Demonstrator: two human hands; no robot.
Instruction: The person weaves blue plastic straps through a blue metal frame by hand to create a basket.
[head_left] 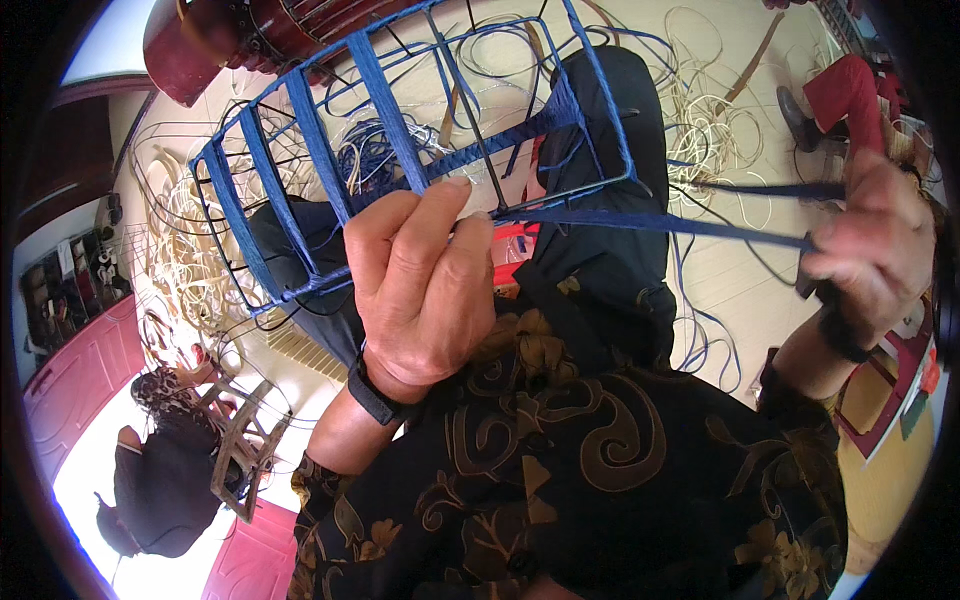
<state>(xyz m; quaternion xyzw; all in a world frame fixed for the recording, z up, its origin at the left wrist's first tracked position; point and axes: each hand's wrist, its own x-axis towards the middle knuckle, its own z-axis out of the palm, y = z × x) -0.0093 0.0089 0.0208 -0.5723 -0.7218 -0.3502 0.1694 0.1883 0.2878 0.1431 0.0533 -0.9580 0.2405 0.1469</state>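
L hand point(420, 290) grips blue-wrapped wire frame point(300, 170); R hand point(875, 240) pulls blue strip point(660, 222) taut.

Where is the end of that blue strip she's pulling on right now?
In the head view, the blue strip runs from the wire frame by the left hand rightward into the right hand.

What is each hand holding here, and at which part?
The left hand grips the wire basket frame at its near edge bar. The right hand pinches the blue weaving strand at its far, taut end.
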